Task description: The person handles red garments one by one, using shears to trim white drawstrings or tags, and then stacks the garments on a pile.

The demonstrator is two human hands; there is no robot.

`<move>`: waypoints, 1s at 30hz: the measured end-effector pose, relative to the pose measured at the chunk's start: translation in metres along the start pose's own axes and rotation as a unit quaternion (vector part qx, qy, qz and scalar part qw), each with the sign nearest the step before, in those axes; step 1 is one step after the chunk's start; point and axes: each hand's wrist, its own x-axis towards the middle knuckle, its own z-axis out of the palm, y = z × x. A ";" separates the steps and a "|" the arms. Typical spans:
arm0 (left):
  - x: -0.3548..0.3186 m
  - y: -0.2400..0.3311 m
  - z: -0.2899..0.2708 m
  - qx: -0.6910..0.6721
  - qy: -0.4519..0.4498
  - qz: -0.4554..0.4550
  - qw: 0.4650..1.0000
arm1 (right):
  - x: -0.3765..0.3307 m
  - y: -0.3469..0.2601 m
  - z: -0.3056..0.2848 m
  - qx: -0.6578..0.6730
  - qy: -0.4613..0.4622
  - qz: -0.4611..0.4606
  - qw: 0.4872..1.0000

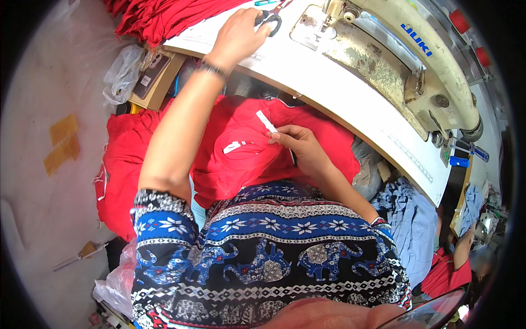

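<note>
Up on the white table, my left hand [239,34] is at the dark handles of a pair of scissors [269,23], its fingers closed about them. The blades point away toward the far edge. Over my lap, my right hand [300,143] pinches a narrow white label strip [266,120] between thumb and fingers. The strip stands up at a slant from a red garment [241,164], which lies bunched across my lap. A round opening in the garment shows a white print. The right hand's lower fingers are partly hidden.
A sewing machine [383,60] stands on the white table [307,77]. Red cloth [164,19] is heaped at the far left. Below it, a phone [150,74] rests by an open drawer. Blue-grey cloth [408,225] hangs at right, near another person's arm [464,249].
</note>
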 end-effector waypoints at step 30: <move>-0.220 0.040 -0.156 -0.157 -0.321 -0.201 0.912 | 0.005 -0.010 0.010 0.033 0.001 -0.020 0.999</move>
